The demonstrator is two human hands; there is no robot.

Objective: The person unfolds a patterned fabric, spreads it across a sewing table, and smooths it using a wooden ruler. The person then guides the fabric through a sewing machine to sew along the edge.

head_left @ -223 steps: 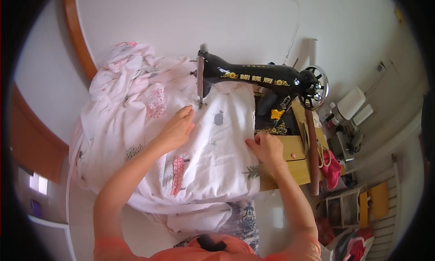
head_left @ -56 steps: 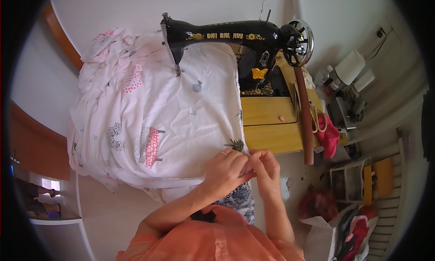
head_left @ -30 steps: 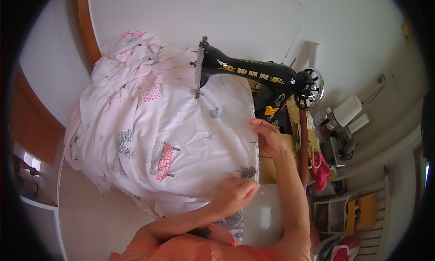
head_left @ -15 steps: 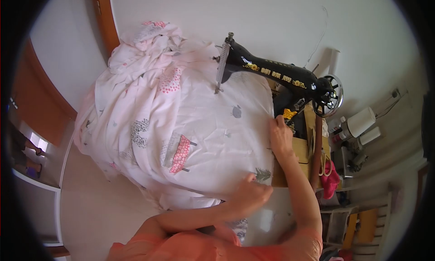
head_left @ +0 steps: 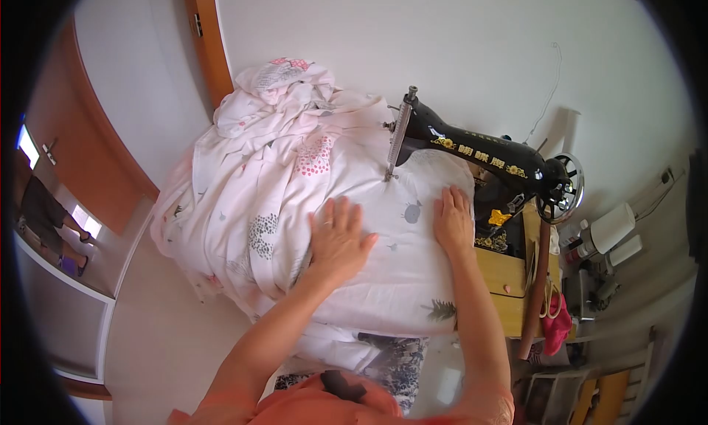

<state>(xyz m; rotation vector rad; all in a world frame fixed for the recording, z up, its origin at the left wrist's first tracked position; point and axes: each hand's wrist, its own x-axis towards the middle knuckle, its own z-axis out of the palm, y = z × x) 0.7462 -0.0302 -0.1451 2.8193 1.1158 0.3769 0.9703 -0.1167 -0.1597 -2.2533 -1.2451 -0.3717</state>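
White printed fabric (head_left: 391, 292) covers the sewing table and is bunched in folds at the left and back. My left hand (head_left: 339, 237) lies flat on it with fingers spread, left of the grey apple-like print. Near the fabric's right edge, my right hand (head_left: 453, 220) rests palm down, its fingers stretched forward and holding nothing. A black sewing machine (head_left: 479, 153) with gold lettering stands behind both hands. Its needle end (head_left: 389, 175) is over the fabric, beyond and between the hands.
Right of the fabric is the yellow wooden tabletop (head_left: 498, 266). Scissors (head_left: 549, 299) and a pink cloth (head_left: 557, 325) are at its right edge. A brown bar (head_left: 537, 292) runs alongside. At the far left, a person's legs (head_left: 55, 218) show by a doorway.
My left hand has moved from the fabric's near right corner forward and left, and its fingers have spread. My right hand has shifted from the edge onto the cloth and flattened. The view has turned.
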